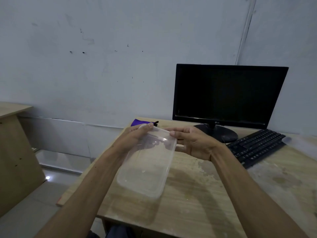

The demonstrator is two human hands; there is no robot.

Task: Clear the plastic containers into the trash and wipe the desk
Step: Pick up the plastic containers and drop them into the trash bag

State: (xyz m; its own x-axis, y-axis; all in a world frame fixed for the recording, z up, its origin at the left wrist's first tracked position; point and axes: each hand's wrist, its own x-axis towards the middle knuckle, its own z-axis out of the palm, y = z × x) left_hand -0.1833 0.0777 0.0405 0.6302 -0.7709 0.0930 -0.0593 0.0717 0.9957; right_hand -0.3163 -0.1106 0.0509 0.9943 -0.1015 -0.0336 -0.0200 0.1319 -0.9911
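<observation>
A clear rectangular plastic container [145,170] is held tilted above the wooden desk [197,194], its far end raised. My left hand [135,136] grips the far left corner of the container, fingers curled over its rim. My right hand [192,143] holds the far right edge, thumb on top of the rim and fingers underneath. The container looks empty apart from a few droplets. Pale stains mark the desk surface on the right. No trash bin is in view.
A black monitor [228,95] stands at the desk's back right, with a black keyboard [257,146] in front of it. A purple cloth [139,122] lies at the back edge behind my left hand. Another wooden desk [15,152] stands left, across a tiled floor gap.
</observation>
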